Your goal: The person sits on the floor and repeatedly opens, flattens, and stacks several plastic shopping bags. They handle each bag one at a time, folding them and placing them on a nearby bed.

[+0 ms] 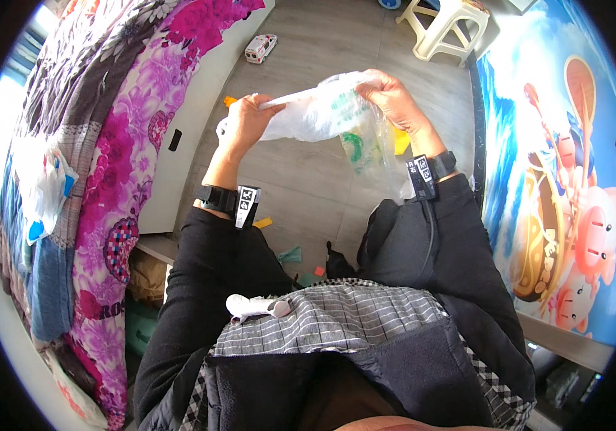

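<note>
A translucent white plastic bag [316,110] with green print is stretched between my two hands above the floor. My left hand [248,121] pinches its gathered end between thumb and fingers. The other end is gripped by my right hand [394,102], and a loose, clearer part of the bag hangs below that hand towards my knee. On my lap, over the grey checked cloth [340,318], lies a knotted white plastic bag [256,308], touched by neither hand.
A bed with a pink floral cover [119,156] runs along the left, with more plastic bags [46,188] on it. A toy ambulance [261,48] and a yellow piece [262,222] lie on the floor. A cream plastic stool [442,27] stands at the upper right, near a cartoon-printed panel [555,188].
</note>
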Motion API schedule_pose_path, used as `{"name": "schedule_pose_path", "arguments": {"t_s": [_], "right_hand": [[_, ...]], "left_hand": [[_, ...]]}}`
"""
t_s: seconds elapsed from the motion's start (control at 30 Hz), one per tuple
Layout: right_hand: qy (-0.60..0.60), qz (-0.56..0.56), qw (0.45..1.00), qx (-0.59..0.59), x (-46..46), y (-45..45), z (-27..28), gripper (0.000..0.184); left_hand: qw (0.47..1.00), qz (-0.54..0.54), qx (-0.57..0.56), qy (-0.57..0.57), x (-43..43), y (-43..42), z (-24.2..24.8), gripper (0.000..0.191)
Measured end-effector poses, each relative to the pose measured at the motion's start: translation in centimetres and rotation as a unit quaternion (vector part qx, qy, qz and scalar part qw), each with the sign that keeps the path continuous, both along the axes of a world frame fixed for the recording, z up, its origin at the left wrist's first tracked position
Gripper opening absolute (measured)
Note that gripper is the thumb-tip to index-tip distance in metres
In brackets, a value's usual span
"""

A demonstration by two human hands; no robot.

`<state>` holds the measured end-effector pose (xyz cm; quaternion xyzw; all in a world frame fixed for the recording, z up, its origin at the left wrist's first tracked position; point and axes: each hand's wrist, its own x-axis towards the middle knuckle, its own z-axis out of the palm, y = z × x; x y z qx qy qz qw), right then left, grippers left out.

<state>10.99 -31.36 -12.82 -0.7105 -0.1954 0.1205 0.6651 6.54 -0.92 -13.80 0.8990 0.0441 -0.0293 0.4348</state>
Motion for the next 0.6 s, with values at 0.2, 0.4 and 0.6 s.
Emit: {"name": "schedule_pose_path", "arguments": {"t_s": [0.2, 0.4, 0.6], "right_hand": [[-0.025, -0.067, 0.996, -0.052, 1.7, -0.9, -1.5, 0.024], [-0.207, 0.110, 0.934, -0.271, -1.4, 2.6, 0.3, 0.025], [-0.092, 0.190, 0.935, -0.286, -5.4, 8.3, -1.6, 0.017]], "left_hand": [[0.874, 0.016, 0.281, -0.396, 0.5, 2.2, -2.7, 0.020], [0.924, -0.162, 0.314, -0.146, 0.1, 0.9, -3.7, 0.014], [0.937, -0.221, 0.205, -0.175, -0.9, -2.4, -3.8, 0.017]]}}
